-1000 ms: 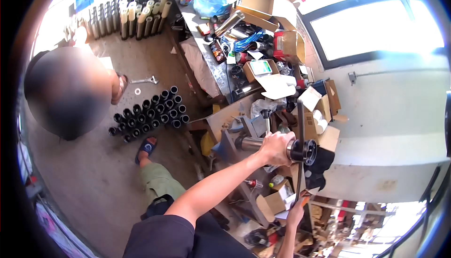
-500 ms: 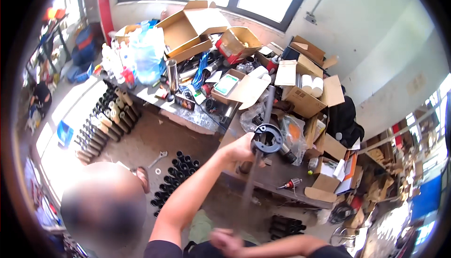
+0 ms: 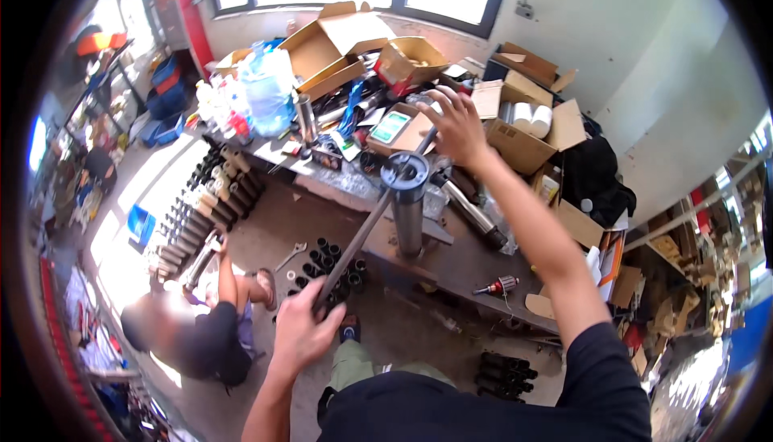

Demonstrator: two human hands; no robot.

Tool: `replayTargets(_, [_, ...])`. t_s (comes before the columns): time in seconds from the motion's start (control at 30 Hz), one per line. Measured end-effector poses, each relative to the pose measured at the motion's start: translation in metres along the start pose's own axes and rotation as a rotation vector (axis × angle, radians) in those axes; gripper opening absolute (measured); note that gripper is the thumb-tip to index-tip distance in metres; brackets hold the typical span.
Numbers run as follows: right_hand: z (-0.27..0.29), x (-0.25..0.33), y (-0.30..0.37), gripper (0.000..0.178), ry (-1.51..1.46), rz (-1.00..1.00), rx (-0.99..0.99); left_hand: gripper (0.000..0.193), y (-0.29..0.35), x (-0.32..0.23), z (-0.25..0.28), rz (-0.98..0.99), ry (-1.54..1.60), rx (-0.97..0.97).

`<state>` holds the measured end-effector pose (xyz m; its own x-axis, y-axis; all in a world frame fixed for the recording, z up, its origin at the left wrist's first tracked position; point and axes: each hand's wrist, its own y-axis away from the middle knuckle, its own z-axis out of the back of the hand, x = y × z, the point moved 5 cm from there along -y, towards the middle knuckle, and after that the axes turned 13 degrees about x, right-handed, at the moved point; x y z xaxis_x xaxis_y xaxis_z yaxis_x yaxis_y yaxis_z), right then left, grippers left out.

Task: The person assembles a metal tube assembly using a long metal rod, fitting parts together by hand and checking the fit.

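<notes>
A long metal bar (image 3: pixel 358 246) slants across the ringed top (image 3: pixel 405 171) of an upright grey metal cylinder (image 3: pixel 407 229) at the workbench. My left hand (image 3: pixel 302 337) is closed round the bar's near end, low and left of the cylinder. Beyond the cylinder, my right hand (image 3: pixel 459 130) is at the bar's far end with its fingers spread. The palm side is hidden, so how firmly it touches the bar does not show.
Cardboard boxes (image 3: pixel 527 148) and loose parts crowd the bench (image 3: pixel 463 273). A small red-and-silver motor rotor (image 3: pixel 497 285) lies near its front edge. A seated co-worker (image 3: pixel 205 333) handles a metal tube at lower left. Black cylinders (image 3: pixel 506 376) lie on the floor.
My left hand has gone from the ringed top to the bar's near end. My right hand has moved from low near my body to the far end. The bar has turned; the view has shifted.
</notes>
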<state>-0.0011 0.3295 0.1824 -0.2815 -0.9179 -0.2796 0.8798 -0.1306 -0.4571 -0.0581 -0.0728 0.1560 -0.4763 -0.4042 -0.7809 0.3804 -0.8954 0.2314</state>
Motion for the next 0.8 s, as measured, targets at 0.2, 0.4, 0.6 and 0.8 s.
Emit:
replayTargets(0.2, [-0.086,-0.125,-0.009,0.023,-0.035,-0.236,0.488,0.011,-0.112,-0.047,-0.036,0.261,-0.628,-0.284])
replayTargets(0.4, [-0.081,-0.115,0.004,0.024,-0.103,-0.324,0.238,0.011,-0.102,-0.02,-0.033,0.177,-1.016,-0.554])
replayTargets(0.6, [0.065,-0.005,0.146,0.034,0.129,-0.721,0.253,0.023,-0.204,0.053,0.066,-0.54,-1.012,-0.573])
replayTargets(0.8, [0.099,0.001,0.165,0.038,0.398,-0.845,0.704,0.022,-0.267,0.017,0.068,-0.869,-0.742,-0.689])
